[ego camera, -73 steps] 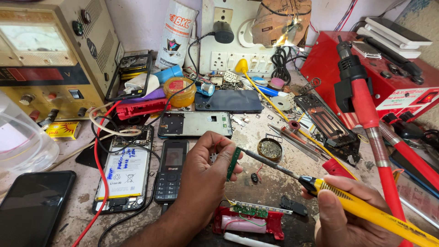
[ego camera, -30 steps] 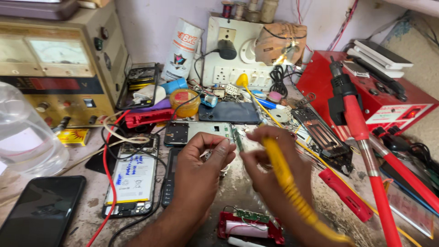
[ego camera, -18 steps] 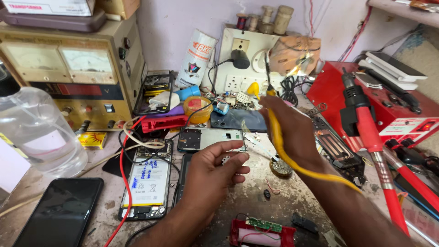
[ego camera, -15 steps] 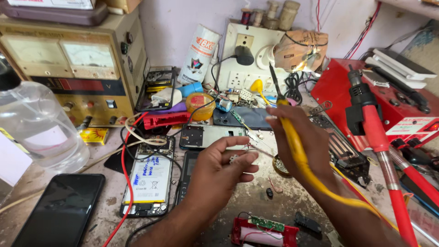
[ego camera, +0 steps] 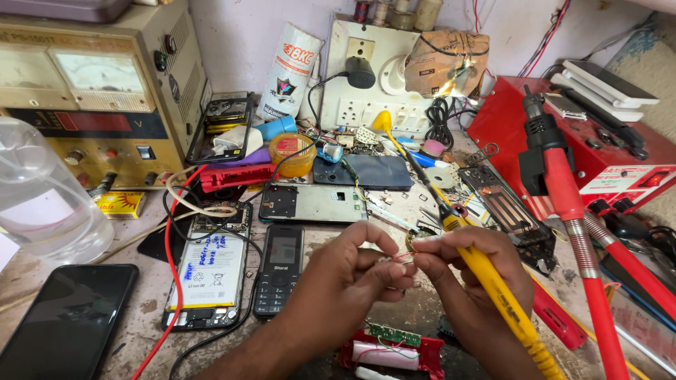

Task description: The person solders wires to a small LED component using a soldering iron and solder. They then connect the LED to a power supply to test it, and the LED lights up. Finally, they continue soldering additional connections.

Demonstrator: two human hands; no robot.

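Observation:
My left hand (ego camera: 348, 278) pinches a thin red wire (ego camera: 403, 257) between thumb and forefinger, just above the bench. My right hand (ego camera: 472, 271) meets it from the right; its fingertips touch the same wire. That hand also grips a yellow soldering iron (ego camera: 493, 288), whose metal tip points up and away toward the wall. What the wire ends on is too small to tell. Below both hands lies a red case (ego camera: 429, 350) with a green circuit board (ego camera: 391, 333) and a white cell.
Left of my hands lie a black keypad phone (ego camera: 280, 271), an opened phone with its battery (ego camera: 210, 271) and a black smartphone (ego camera: 63, 324). A power supply (ego camera: 91, 91) and clear bottle (ego camera: 42, 197) stand far left. A red-handled tool (ego camera: 563, 190) and red station (ego camera: 598, 155) crowd the right.
My right hand has drawn back from the rear of the bench with the soldering iron and now meets my left hand at the wire. The view has tilted down slightly.

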